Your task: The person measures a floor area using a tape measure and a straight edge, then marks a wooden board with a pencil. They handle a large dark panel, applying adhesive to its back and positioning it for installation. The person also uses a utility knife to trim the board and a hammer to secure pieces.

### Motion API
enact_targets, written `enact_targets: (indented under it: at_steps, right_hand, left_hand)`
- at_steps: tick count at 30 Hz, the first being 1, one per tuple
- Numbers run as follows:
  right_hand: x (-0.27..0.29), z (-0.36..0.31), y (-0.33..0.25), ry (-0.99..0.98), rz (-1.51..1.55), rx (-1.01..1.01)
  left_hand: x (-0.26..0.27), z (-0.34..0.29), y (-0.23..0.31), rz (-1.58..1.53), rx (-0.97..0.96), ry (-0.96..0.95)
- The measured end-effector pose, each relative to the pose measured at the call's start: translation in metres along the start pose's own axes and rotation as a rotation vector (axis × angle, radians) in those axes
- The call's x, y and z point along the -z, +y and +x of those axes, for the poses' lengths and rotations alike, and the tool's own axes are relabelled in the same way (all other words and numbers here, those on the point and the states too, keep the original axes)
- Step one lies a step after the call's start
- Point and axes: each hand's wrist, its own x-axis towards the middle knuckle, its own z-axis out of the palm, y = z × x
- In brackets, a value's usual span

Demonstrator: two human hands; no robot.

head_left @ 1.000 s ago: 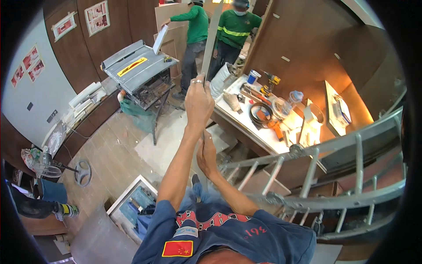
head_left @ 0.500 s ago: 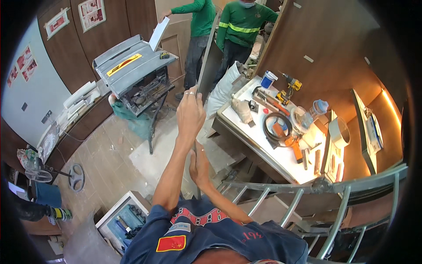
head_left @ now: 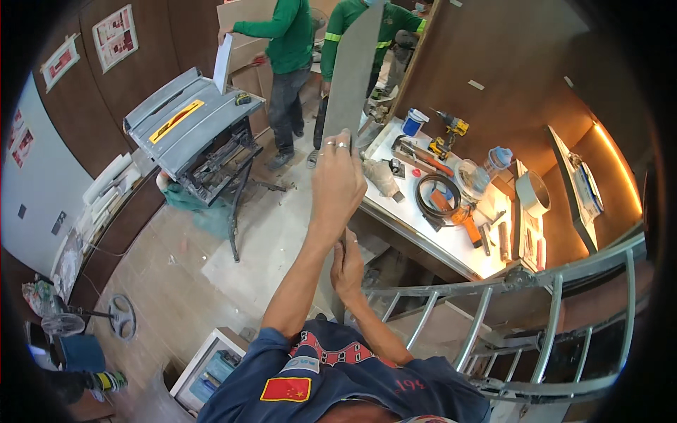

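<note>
Across the table saw's (head_left: 218,106) grey top, a yellow label (head_left: 176,121) with bold dark lettering. On the dark wall panels at upper left, taped printed sheets (head_left: 115,37) in red and white, with print too small to read. Along the chest of the navy T-shirt (head_left: 240,381), bold lettering on a red band, plus smaller red characters toward the wearer's right; on the left chest, a red patch (head_left: 285,389) with yellow stars, just below a small white-and-blue patch (head_left: 302,364).

Closed around the long grey board (head_left: 354,74) with the ringed left hand (head_left: 338,173), knuckles toward the camera. Cupped at the same board lower down with the right hand (head_left: 348,271), partly hidden; cannot tell whether fully closed. Held steeply in front of the chest, with a broad, flat length above the left hand and a narrower stretch past the right.

Beyond the board, two co-workers (head_left: 288,42) in green tops. To the right, on a white-topped bench (head_left: 441,243), a yellow-and-black cordless drill (head_left: 458,127), a black coil (head_left: 438,195) and a blue-and-white tub (head_left: 415,122). Nearer, an aluminium ladder (head_left: 549,328).
</note>
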Motion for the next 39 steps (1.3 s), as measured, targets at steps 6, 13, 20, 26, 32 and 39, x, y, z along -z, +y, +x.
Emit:
enact_targets:
  at_steps: [6, 13, 20, 26, 32, 39]
  right_hand:
    - [0.0, 0.014, -0.021, 0.077, -0.025, 0.018]
    - [0.005, 0.059, -0.046, 0.164, -0.162, 0.138]
    - [0.009, 0.103, -0.037, 0.233, -0.215, 0.162]
    - [-0.007, 0.157, -0.02, 0.261, -0.132, 0.011]
    - [-0.022, 0.233, 0.018, 0.288, -0.134, 0.068]
    - [-0.023, 0.312, 0.057, 0.259, -0.331, 0.026]
  left_hand:
    - [0.014, 0.022, 0.018, -0.061, -0.083, -0.044]
    - [0.006, 0.069, 0.023, -0.088, -0.172, -0.007]
    - [-0.011, 0.107, 0.027, -0.15, -0.191, 0.017]
    - [-0.055, 0.154, 0.008, -0.151, -0.228, 0.032]
    - [-0.11, 0.213, -0.022, -0.153, -0.301, 0.023]
    - [-0.164, 0.278, -0.056, -0.195, -0.265, 0.016]
